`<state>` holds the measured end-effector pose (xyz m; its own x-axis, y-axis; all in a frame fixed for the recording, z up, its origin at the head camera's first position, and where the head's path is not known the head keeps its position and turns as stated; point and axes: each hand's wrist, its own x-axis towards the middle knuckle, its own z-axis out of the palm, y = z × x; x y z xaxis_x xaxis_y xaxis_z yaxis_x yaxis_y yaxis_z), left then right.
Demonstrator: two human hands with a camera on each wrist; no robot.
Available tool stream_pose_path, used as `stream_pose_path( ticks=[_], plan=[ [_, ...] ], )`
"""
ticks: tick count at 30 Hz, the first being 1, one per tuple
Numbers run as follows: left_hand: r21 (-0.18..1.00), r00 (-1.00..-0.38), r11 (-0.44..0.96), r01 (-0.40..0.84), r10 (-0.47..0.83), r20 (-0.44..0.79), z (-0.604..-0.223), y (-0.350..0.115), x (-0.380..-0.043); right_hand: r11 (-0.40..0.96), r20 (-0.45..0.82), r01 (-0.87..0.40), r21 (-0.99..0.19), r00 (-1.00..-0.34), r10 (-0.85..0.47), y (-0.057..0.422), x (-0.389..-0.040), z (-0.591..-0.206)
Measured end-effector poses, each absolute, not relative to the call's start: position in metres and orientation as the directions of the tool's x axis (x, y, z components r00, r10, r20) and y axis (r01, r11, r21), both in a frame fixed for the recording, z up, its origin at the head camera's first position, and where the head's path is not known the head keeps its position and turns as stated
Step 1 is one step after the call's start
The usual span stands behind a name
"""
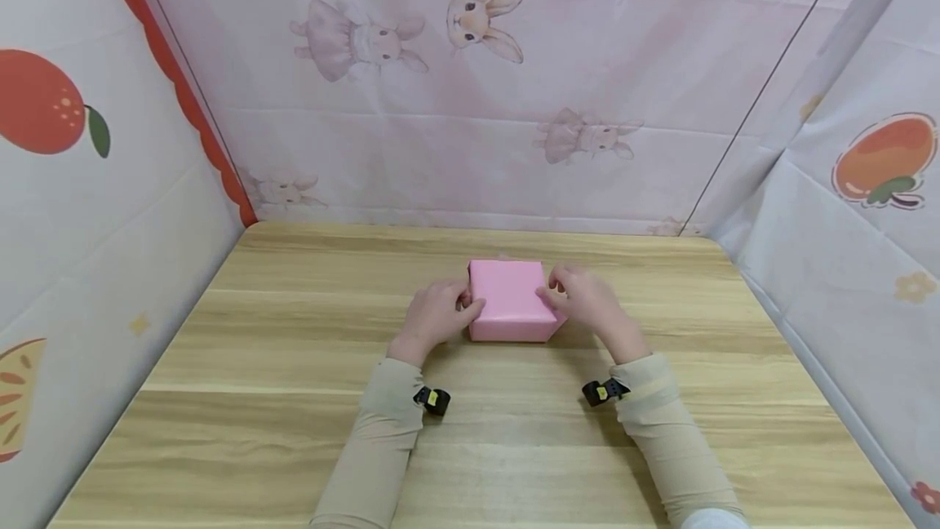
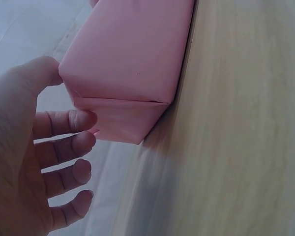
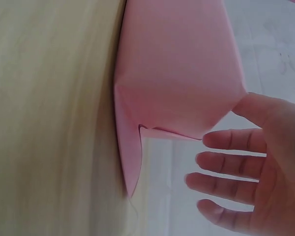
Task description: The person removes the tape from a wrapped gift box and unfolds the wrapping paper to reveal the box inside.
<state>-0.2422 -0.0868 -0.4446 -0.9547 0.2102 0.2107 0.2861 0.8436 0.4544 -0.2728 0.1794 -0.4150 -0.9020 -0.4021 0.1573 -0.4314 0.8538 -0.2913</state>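
A box wrapped in pink paper (image 1: 507, 291) lies on the wooden table between both hands. My left hand (image 1: 435, 315) holds its left end, thumb on the top edge and index finger against the folded end (image 2: 125, 118); the other fingers curl loosely beside it. At the opposite end, my right hand (image 1: 591, 304) pinches the upper edge, thumb on top and index fingertip at the edge of the end paper. Below that, in the right wrist view, a pointed paper flap (image 3: 129, 147) sticks out from the box along the tabletop.
The wooden table (image 1: 499, 447) extends around the box. A printed rabbit cloth (image 1: 411, 145) hangs behind its far edge, with fruit-patterned cloths (image 1: 66, 227) at the sides. Each wrist wears a black strap with a small camera (image 1: 433, 400).
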Motion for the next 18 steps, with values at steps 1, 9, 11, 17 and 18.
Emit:
stream_pose_path(
  ticks=[1, 9, 11, 17, 18],
  plan=[
    [0.456, -0.956, 0.845, 0.281, 0.204, 0.210, -0.445, -0.086, -0.242, 0.851, 0.153, -0.433, -0.296, -0.902, -0.405, 0.179, -0.273, -0.416],
    [0.416, -0.967, 0.890, 0.189, 0.094, 0.238, -0.443, -0.075, -0.243, 0.845, 0.120, -0.425, -0.325, -0.905, -0.409, 0.176, -0.271, -0.415],
    [0.408, -0.964, 0.898, 0.166, 0.061, 0.258, -0.442, -0.071, -0.243, 0.844, 0.114, -0.425, -0.328, -0.904, -0.411, 0.176, -0.270, -0.414],
    [0.401, -0.966, 0.911, 0.093, -0.014, 0.257, -0.439, -0.061, -0.245, 0.843, 0.110, -0.429, -0.324, -0.902, -0.417, 0.176, -0.271, -0.415],
    [0.401, -0.968, 0.912, 0.081, -0.023, 0.249, -0.438, -0.059, -0.246, 0.843, 0.112, -0.430, -0.324, -0.902, -0.417, 0.176, -0.271, -0.415]
  ],
)
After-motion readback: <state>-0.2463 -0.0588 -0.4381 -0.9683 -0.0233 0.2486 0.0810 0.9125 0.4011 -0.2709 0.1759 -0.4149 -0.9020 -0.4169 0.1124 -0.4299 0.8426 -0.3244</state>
